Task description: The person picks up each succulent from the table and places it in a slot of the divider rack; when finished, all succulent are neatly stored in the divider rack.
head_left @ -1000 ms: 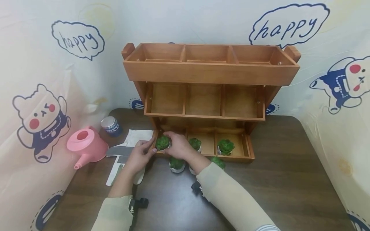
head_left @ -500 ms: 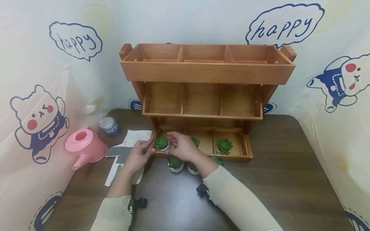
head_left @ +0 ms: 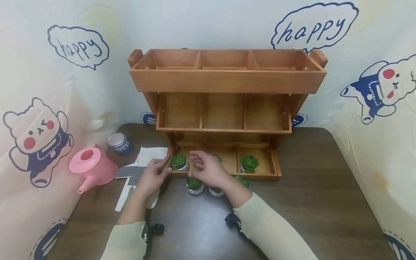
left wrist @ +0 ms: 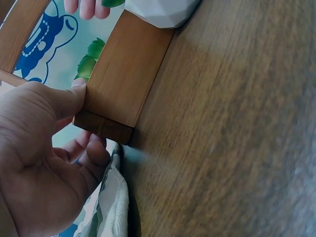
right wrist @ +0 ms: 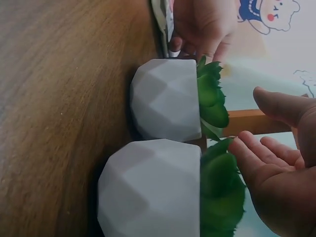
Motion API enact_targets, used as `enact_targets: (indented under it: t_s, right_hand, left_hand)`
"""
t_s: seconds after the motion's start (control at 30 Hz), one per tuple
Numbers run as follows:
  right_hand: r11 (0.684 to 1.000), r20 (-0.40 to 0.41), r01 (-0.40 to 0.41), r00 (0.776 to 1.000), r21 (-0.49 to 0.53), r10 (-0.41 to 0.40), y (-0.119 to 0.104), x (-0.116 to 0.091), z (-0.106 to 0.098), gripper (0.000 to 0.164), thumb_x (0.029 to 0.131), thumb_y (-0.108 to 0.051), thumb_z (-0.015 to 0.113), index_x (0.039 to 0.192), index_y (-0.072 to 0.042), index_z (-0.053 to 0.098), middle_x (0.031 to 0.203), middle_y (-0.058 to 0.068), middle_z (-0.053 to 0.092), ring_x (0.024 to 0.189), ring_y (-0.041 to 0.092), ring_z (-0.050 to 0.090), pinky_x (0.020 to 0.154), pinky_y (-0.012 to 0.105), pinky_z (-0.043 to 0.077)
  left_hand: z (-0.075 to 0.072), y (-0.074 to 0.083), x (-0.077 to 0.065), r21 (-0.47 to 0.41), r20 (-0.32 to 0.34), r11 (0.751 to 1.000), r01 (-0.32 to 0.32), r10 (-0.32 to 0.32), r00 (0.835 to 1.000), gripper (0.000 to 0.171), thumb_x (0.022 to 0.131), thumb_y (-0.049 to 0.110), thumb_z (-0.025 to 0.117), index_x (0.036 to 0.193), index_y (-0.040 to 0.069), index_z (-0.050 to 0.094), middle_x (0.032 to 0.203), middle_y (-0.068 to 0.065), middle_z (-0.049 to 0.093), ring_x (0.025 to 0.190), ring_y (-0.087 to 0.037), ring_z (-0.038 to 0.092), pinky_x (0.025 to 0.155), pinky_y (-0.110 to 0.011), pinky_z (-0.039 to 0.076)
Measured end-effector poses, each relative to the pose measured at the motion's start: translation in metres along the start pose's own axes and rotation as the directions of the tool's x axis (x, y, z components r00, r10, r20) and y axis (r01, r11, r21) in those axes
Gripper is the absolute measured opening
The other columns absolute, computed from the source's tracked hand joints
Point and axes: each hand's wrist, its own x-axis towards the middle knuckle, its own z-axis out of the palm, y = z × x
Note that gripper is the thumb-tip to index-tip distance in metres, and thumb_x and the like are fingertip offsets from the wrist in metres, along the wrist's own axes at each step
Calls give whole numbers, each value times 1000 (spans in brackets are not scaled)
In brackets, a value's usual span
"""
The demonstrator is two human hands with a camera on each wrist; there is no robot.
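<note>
On the far left we see a pink watering can (head_left: 92, 166), then a blue jar (head_left: 120, 144) behind it and a white and grey cloth (head_left: 133, 171) lying on the brown table (head_left: 312, 206). Next, the left hand (head_left: 151, 177) holds the left front corner of the wooden shelf's bottom tray (head_left: 256, 177) between thumb and fingers. Just beside it, in the tray's left compartment, we see a small green plant in a white pot (head_left: 179, 162), upright. On the table in front of the tray stand more potted plants (head_left: 195, 185), some partly covered by the right arm. The right hand (head_left: 208, 168) hovers above them, thumb and fingers spread well apart, holding nothing. Behind it we glimpse the middle compartment's plant (head_left: 219, 158), mostly hidden. Farther right, the right compartment holds another upright plant (head_left: 249, 164).
</note>
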Motion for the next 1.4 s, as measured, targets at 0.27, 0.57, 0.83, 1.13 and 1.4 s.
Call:
enact_targets:
  t_s: [0.27, 0.57, 0.83, 1.13, 1.4]
  right_hand:
    - [999, 4, -13, 1000, 47, 13, 0, -15, -7, 66, 91, -5, 78, 150, -2, 49, 145, 18, 58, 132, 29, 59, 106, 28, 48]
    - [997, -23, -10, 1000, 72, 11, 5, -30, -19, 67, 90, -4, 80, 150, -4, 50, 140, 11, 62, 129, 28, 61, 103, 28, 50]
    - [998, -65, -28, 997, 50, 31, 8, -44, -30, 68, 90, -7, 81, 150, -8, 50, 139, 9, 64, 126, 31, 63, 105, 41, 51]
    - [998, -126, 24, 992, -52, -30, 14, -62, -44, 67, 88, -11, 83, 148, -7, 53, 136, 8, 67, 120, 34, 66, 102, 51, 51]
    - [990, -159, 12, 987, -139, -34, 22, -79, -54, 68, 88, -20, 85, 148, -11, 55, 135, 2, 68, 125, 37, 63, 104, 54, 50]
  left_hand:
    - [-1, 0, -1, 2, 0, 1000, 1, -1, 1000, 60, 104, 30, 66, 157, 15, 45, 135, -19, 49, 122, -38, 53, 105, -60, 42]
    - [1, 0, 0, -8, -2, 1000, -15, 15, 1000, 59, 103, 28, 67, 157, 15, 46, 135, -19, 50, 124, -39, 53, 107, -60, 41]
    - [0, -2, 0, -20, 1, 1000, -9, 9, 1000, 60, 103, 29, 67, 157, 15, 46, 136, -19, 49, 125, -39, 52, 109, -61, 40]
    - [0, -3, 0, -13, 0, 1000, 4, -4, 1000, 60, 103, 31, 67, 157, 17, 46, 136, -18, 49, 124, -39, 52, 108, -61, 40]
    - [1, -2, 0, -16, -4, 1000, -5, 5, 1000, 59, 103, 29, 67, 157, 16, 46, 136, -19, 49, 125, -39, 52, 108, -61, 39]
